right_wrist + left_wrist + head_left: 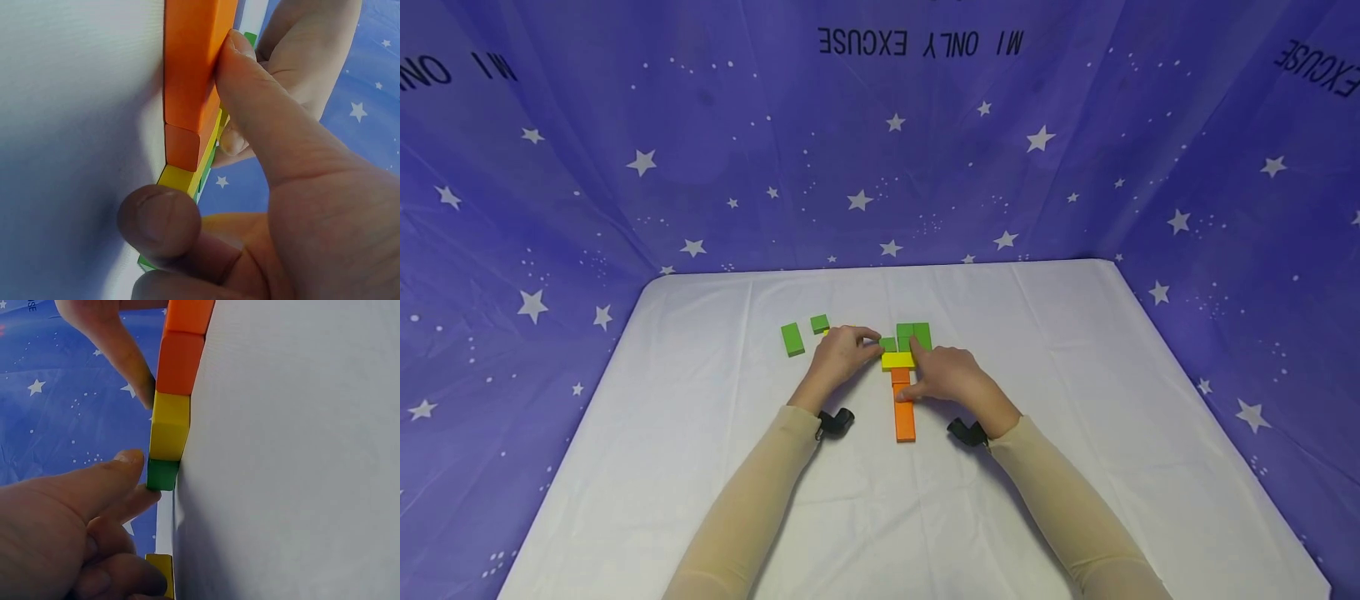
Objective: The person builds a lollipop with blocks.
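Note:
On the white table a flat row of blocks runs away from me: a long orange block (pixel 906 421), a short orange block (pixel 900 376), a yellow block (pixel 897 361) lying crosswise, then green blocks (pixel 922 332). My left hand (pixel 841 357) pinches a small green block (pixel 888 343) against the yellow block's far left side, between thumb and index finger (pixel 145 499). My right hand (pixel 953 373) spreads over the row's right side. Its thumb (pixel 250 81) rests on the long orange block, its index finger reaches the green blocks, and another fingertip (pixel 159 215) is at the yellow block's end.
Left of my left hand lie a loose green rectangular block (pixel 792 339) and a smaller green block (pixel 820 323). A yellow block (pixel 161 569) is mostly hidden behind the left fingers. A purple starred curtain (pixel 880 150) surrounds the table's back and sides.

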Motion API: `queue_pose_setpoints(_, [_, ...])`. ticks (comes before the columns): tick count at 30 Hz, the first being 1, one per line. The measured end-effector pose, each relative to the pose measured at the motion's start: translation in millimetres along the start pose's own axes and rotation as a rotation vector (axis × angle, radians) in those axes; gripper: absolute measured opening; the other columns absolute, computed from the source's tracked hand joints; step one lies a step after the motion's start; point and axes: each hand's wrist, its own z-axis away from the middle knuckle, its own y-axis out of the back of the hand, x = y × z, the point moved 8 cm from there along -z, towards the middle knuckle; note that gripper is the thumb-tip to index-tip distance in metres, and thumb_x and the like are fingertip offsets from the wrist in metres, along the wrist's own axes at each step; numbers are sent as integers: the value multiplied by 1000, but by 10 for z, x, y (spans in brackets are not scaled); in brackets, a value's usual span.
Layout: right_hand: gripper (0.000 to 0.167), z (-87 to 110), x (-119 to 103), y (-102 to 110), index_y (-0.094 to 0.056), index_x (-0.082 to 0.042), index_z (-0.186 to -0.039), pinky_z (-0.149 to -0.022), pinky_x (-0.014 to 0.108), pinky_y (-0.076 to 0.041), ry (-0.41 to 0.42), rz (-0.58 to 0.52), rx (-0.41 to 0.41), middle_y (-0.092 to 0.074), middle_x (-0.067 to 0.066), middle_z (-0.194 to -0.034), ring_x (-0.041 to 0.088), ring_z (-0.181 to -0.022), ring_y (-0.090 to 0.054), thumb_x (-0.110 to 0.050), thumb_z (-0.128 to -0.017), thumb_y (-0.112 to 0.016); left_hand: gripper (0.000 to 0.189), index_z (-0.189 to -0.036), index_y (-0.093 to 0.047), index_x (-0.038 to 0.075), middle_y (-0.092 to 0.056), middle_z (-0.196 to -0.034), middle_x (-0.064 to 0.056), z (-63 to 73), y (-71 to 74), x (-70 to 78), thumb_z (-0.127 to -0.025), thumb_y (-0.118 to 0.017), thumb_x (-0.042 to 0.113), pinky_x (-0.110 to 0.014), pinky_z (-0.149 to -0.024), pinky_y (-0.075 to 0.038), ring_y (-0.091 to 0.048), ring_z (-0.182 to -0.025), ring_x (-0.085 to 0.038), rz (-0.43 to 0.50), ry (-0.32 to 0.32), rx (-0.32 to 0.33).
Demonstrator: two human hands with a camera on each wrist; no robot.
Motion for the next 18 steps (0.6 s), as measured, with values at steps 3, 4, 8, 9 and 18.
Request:
queue_pose_setpoints(3, [117,0,3,1,-23,-10,-157,-64,38,-46,0,1,1,-58,7,-76,23,-71,-56,-76,-71,-68,26,-112,-76,20,-66,-80,3,-6,-11,-5,-90,-72,33,-30,-60,-42,-52,-69,-15,-12,-3,4])
queue_pose_setpoints(4, [118,-1,2,2,-23,-10,-157,-64,38,-46,0,1,2,-58,7,-76,23,-71,-56,-76,-71,-68,26,-112,-76,20,-67,-83,2,-8,-13,-6,-91,-72,33,-30,-61,-43,-53,-71,-16,-16,-2,5])
queue_pose_setpoints(8, [118,-2,7,-2,-23,-10,-158,-64,39,-46,1,1,1,-59,7,-78,22,-72,-56,-76,-71,-68,25,-112,-77,22,-71,-95,0,-6,-14,-3,-92,-71,34,-32,-66,-46,-57,-77,-16,-31,4,12])
queue_pose_setpoints(9, [118,-3,9,-5,-23,-10,-158,-64,39,-46,1,0,0,-59,7,-78,22,-72,-56,-76,-71,-68,24,-112,-77,22,-71,-98,-1,-4,-13,-1,-92,-71,34,-32,-67,-47,-57,-79,-16,-32,4,16])
queue_pose_setpoints(18, [119,-11,17,-16,-21,-12,-158,-63,37,-45,-4,-12,-12,-57,5,-75,22,-71,-56,-77,-71,-68,23,-110,-77,24,-73,-102,1,-3,-28,-6,-91,-70,34,-30,-64,-46,-57,-79,-15,-45,12,43])
